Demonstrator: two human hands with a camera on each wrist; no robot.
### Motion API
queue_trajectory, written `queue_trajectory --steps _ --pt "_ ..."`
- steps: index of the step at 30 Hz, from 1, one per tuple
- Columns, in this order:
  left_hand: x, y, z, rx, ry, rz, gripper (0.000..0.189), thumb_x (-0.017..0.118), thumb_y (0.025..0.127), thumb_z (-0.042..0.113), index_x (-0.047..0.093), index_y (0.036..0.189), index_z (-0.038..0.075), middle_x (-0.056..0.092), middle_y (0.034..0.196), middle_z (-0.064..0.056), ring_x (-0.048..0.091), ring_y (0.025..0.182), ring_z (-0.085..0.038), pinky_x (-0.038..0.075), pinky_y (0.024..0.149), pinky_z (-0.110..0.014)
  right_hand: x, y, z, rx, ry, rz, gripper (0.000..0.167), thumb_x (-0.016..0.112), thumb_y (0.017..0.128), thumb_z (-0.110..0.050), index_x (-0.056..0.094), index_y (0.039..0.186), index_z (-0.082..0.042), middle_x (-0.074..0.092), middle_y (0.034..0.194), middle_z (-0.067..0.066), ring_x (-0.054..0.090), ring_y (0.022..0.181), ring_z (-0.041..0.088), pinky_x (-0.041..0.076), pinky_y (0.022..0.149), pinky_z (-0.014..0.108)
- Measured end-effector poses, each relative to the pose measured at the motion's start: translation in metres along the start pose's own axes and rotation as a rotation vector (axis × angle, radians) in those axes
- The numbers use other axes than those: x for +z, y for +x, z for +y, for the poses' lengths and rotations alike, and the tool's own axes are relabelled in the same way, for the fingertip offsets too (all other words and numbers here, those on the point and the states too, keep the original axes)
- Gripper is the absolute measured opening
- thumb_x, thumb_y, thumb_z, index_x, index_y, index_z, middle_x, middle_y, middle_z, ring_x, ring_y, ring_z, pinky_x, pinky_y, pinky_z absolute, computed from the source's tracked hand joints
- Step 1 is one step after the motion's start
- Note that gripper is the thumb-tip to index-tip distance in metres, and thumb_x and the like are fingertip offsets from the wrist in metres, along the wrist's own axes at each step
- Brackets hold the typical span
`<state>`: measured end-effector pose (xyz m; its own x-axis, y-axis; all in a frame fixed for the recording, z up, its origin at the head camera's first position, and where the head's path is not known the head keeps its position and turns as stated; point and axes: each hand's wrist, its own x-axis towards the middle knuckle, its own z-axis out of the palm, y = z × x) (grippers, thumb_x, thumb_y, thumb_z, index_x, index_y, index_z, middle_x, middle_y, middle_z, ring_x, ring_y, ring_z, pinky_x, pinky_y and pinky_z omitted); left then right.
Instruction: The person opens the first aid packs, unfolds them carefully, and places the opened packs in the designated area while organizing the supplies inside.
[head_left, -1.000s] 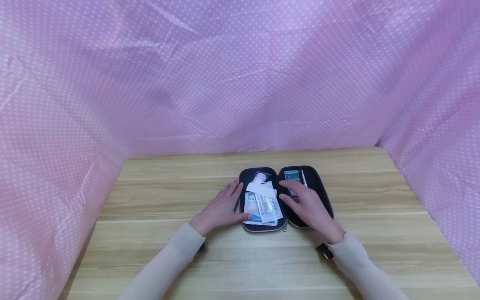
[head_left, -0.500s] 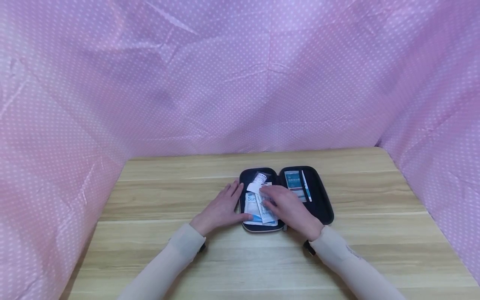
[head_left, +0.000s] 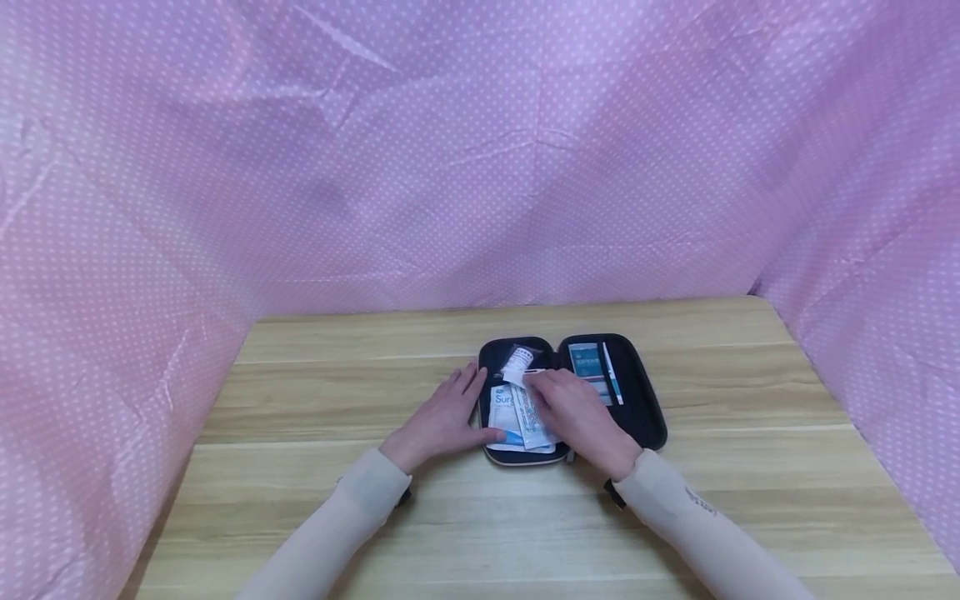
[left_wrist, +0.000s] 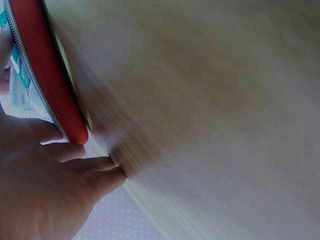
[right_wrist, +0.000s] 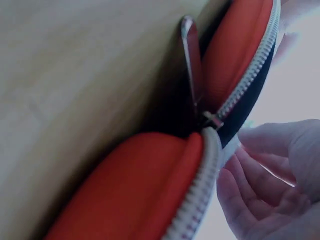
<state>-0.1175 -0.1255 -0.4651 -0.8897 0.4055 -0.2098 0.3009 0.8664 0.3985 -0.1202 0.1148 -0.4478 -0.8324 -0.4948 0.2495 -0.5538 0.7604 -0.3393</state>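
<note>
An unzipped hard case, red outside and black inside, lies spread on the table; its left half [head_left: 492, 455] holds a white-and-blue packet [head_left: 504, 408], a printed sachet [head_left: 527, 423] and a small clear bag with a white roll [head_left: 517, 363]. My left hand [head_left: 442, 417] rests at that half's left edge, fingers along the red wall [left_wrist: 47, 65] and thumb over the rim onto the packet. Above the sachet my right hand [head_left: 581, 417] pinches a white strip [head_left: 513, 375] between thumb and fingers, hiding part of it and the sachet.
The case's right half [head_left: 643, 417] carries a teal sachet [head_left: 587, 360] and a slim white-and-teal packet [head_left: 613, 375] under an elastic band. A metal zip pull [right_wrist: 191, 60] sticks out at the hinge. Pink dotted cloth [head_left: 480, 167] hangs behind the wooden table [head_left: 337, 358].
My right hand has moved left from the case's right half onto the left half and closed on the white strip, which has shifted slightly. The left hand has stayed put.
</note>
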Motion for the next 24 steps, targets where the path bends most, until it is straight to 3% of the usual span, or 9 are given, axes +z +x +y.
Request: queue_trajectory --steps 5,10,19,24 --pt "0.0 0.0 0.0 -0.006 -0.011 -0.002 0.115 0.064 0.084 0.078 0.024 0.165 0.008 0.013 0.173 -0.012 0.017 0.156 -0.039 0.023 0.125 -0.05 -0.007 -0.003 0.005 0.023 -0.012 0.099 0.033 0.072 0.098 -0.009 0.068 0.13 -0.004 0.074 0.116 0.014 0.071 0.101 0.028 0.06 0.088 0.046" --pt "0.0 0.0 0.0 -0.021 -0.015 -0.01 0.115 0.064 0.084 0.079 0.023 0.165 0.009 0.012 0.173 -0.011 0.016 0.157 -0.038 0.023 0.125 -0.05 -0.015 -0.008 0.015 0.033 0.068 0.189 0.032 0.07 0.098 -0.003 0.067 0.129 -0.007 0.073 0.11 0.012 0.07 0.088 0.023 0.062 0.081 0.043" --pt "0.0 -0.001 0.001 -0.017 -0.012 -0.007 0.115 0.064 0.084 0.079 0.023 0.165 0.009 0.011 0.173 -0.011 0.016 0.157 -0.039 0.023 0.125 -0.051 -0.031 -0.022 0.03 0.146 0.205 0.214 0.026 0.068 0.096 0.002 0.073 0.121 -0.004 0.073 0.11 0.011 0.064 0.087 0.02 0.058 0.076 0.04" --pt "0.001 0.0 0.0 -0.009 -0.011 -0.005 0.115 0.064 0.084 0.079 0.023 0.165 0.009 0.011 0.173 -0.012 0.016 0.157 -0.04 0.022 0.125 -0.052 -0.041 -0.031 0.04 0.157 0.252 0.256 0.026 0.068 0.095 0.006 0.075 0.119 -0.002 0.074 0.104 0.011 0.06 0.082 0.019 0.054 0.072 0.037"
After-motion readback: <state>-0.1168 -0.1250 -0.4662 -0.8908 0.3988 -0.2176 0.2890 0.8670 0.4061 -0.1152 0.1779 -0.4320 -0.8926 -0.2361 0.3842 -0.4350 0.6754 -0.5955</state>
